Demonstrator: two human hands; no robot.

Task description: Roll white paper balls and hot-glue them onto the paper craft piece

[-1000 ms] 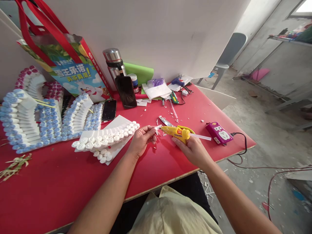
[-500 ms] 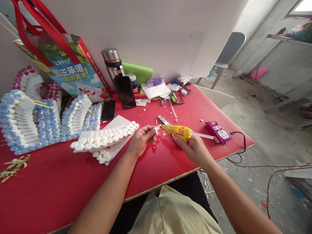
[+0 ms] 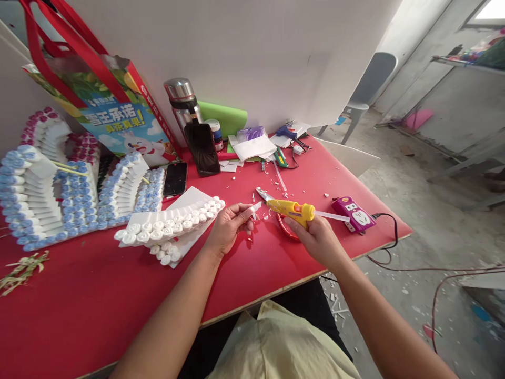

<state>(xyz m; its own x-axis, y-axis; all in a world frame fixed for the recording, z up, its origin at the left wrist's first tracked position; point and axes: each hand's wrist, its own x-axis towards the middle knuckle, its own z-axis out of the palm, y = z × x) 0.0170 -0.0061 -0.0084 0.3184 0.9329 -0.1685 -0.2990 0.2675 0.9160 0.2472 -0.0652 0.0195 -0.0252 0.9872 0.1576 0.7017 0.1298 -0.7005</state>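
Between the thumb and fingers of my left hand (image 3: 232, 225) is a small white strip (image 3: 256, 206), pointing right. My right hand (image 3: 315, 234) is wrapped round the handle of a yellow hot glue gun (image 3: 292, 209) with a clear glue stick (image 3: 333, 216) sticking out of its back. The gun's nozzle is a short way right of the strip, apart from it. Red-handled scissors (image 3: 265, 195) lie on the table beneath the gun, partly hidden. Left of my left hand, rows of white rolled rosettes (image 3: 173, 227) sit along a white folded piece.
Blue rosette pieces (image 3: 79, 197) stand at the left by a shopping bag (image 3: 118, 116). A thermos (image 3: 181, 100) and a propped phone (image 3: 202, 150) are at the back. A purple power strip (image 3: 354, 215) lies near the right edge, its cord hanging down. White scraps dot the red table (image 3: 252, 279).
My right hand has drawn the glue gun back to the right, away from the white strip, uncovering more of the scissors. My left hand has stayed nearly still.
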